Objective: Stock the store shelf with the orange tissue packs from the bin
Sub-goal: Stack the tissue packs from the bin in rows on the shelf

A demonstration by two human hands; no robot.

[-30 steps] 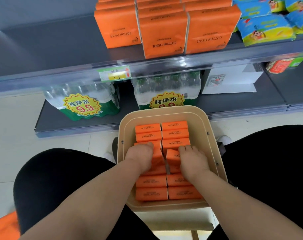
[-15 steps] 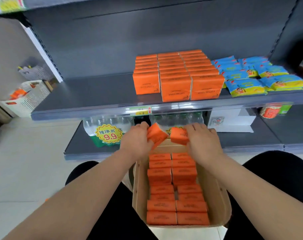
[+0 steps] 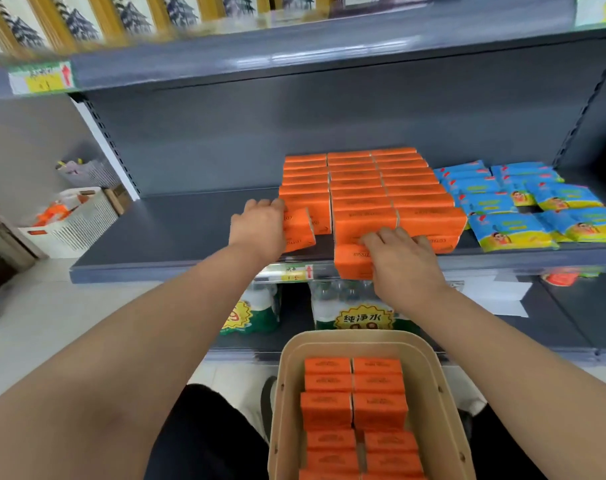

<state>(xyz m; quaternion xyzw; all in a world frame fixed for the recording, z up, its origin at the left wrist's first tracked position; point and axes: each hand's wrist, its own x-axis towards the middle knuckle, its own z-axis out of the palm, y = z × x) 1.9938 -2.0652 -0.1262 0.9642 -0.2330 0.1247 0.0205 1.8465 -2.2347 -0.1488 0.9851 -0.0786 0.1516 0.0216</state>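
Orange tissue packs [image 3: 298,230] fill both grips. My left hand [image 3: 258,226] butts one against the stocked rows [image 3: 357,188]; my right hand [image 3: 403,261] fronts another, keeping faces flush.

Hands: two, left hand [image 3: 258,225], right hand [image 3: 403,261]. Held orange packs: two, left pack [image 3: 300,233], right pack [image 3: 352,263]. Shelf stack [image 3: 360,188]: three columns. Bin [image 3: 445,393]: one; bin packs [image 3: 377,410] in two columns, five whole rows. Water multipacks [image 3: 360,317]: two. Blue packs [image 3: 509,230]: count unclear.
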